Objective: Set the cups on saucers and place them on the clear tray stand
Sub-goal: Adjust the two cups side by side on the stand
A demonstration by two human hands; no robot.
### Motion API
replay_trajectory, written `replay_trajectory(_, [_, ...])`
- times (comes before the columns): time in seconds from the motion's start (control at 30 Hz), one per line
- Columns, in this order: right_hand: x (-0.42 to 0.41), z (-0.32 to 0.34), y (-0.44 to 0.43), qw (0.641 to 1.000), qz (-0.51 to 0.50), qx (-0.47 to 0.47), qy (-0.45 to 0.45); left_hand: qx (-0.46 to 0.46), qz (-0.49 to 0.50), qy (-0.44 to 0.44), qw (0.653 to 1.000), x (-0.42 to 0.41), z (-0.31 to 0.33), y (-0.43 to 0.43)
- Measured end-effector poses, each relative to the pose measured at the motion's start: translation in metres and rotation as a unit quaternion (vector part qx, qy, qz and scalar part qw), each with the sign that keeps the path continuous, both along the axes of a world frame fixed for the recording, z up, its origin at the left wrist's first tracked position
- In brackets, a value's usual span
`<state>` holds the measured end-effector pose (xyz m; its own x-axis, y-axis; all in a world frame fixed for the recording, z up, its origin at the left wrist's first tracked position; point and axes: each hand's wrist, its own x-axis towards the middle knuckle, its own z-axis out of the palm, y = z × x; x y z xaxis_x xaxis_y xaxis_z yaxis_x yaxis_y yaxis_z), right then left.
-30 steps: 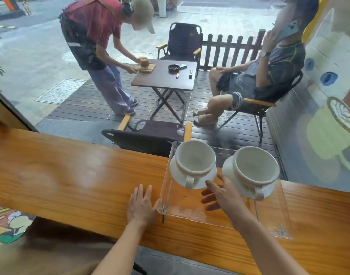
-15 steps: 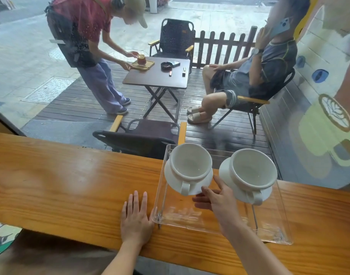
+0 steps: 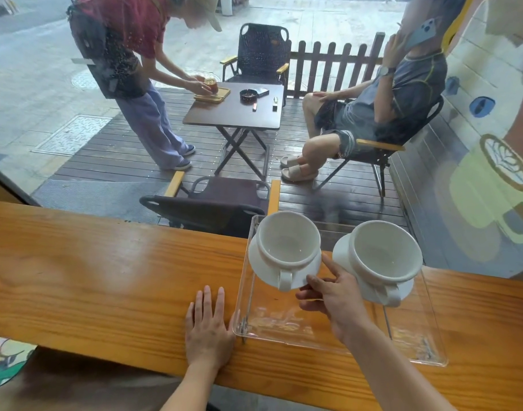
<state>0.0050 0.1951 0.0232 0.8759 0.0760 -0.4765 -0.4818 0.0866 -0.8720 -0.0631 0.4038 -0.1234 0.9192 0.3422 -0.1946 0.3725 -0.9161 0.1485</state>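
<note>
Two white cups stand on white saucers on the clear tray stand [image 3: 284, 327], which sits on the wooden counter [image 3: 91, 277]. The left cup [image 3: 288, 238] rests on its saucer [image 3: 263, 269] with the handle toward me. The right cup [image 3: 385, 250] sits on the right saucer [image 3: 342, 256], handle also toward me. My right hand [image 3: 334, 298] is between the two sets, its thumb and fingertips on the near right rim of the left saucer. My left hand [image 3: 208, 330] lies flat on the counter, its thumb against the tray's left edge.
A window runs along the counter's far edge. Outside on the deck are a folding table [image 3: 236, 114], chairs, a standing person [image 3: 129, 54] bent over the table and a seated person [image 3: 388, 99]. The counter's near edge is just below my left hand.
The view has shifted slightly. My right hand stays at the left saucer's rim and my left hand stays flat beside the tray. The cups and saucers have not moved on the tray.
</note>
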Motion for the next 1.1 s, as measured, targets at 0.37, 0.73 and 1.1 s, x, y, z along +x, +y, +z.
replay_trajectory(0.37, [0.001, 0.009, -0.004, 0.998, 0.050, -0.041, 0.011, -0.008, 0.004, -0.010, 1.000, 0.000, -0.004, 0.003])
replay_trajectory(0.73, [-0.020, 0.048, -0.040, 0.975, 0.131, -0.161, -0.075, -0.020, 0.008, -0.014, 1.000, 0.000, 0.001, 0.001])
replay_trajectory(1.1, [-0.046, 0.041, -0.108, 0.973, -0.140, -0.152, -0.104, -0.043, 0.030, -0.022, 0.998, 0.001, 0.006, -0.001])
